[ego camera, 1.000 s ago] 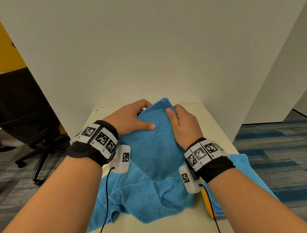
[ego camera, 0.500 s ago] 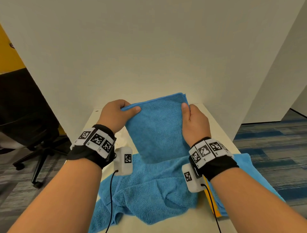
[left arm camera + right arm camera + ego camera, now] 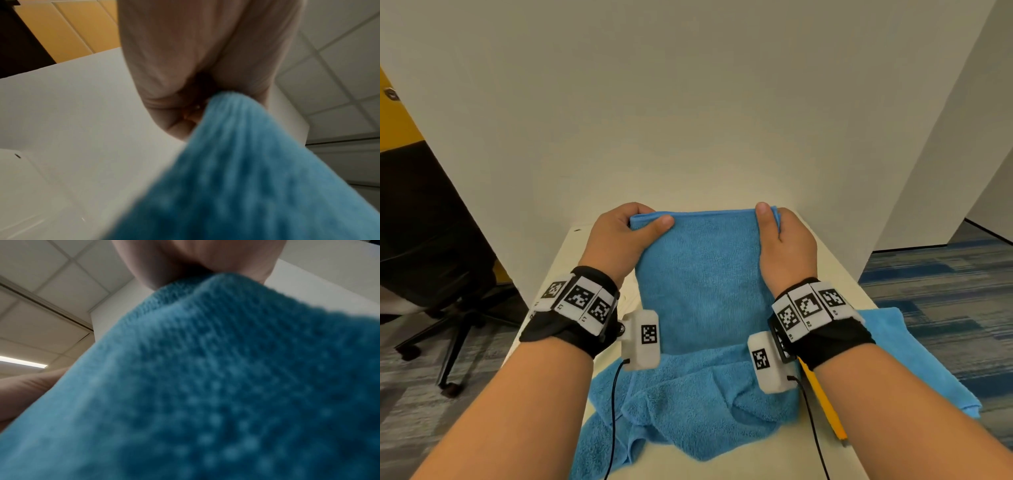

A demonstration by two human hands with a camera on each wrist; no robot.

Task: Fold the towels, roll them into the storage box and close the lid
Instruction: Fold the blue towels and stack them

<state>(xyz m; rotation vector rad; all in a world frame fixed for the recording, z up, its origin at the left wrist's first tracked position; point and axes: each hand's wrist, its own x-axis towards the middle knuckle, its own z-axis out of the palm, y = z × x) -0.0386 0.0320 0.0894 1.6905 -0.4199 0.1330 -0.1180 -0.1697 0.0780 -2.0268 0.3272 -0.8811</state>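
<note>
On the table (image 3: pixel 571 246), a folded towel (image 3: pixel 702 284) hangs upright at the centre, its lower edge meeting a crumpled towel (image 3: pixel 688 404) heaped at 6 o'clock of it. The left hand (image 3: pixel 616 236) pinches the folded towel's top corner at 10 o'clock, the right hand (image 3: pixel 786 240) the corner at 2 o'clock. Another towel (image 3: pixel 914 363) lies at 4 o'clock, draped over the table's right edge. An office chair (image 3: pixel 438 260) stands on the floor at 9 o'clock, well apart. A partition wall (image 3: pixel 688 102) rises behind the table at 12 o'clock.

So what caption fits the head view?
Both hands, left and right, hold a blue towel up by its top corners.
</note>
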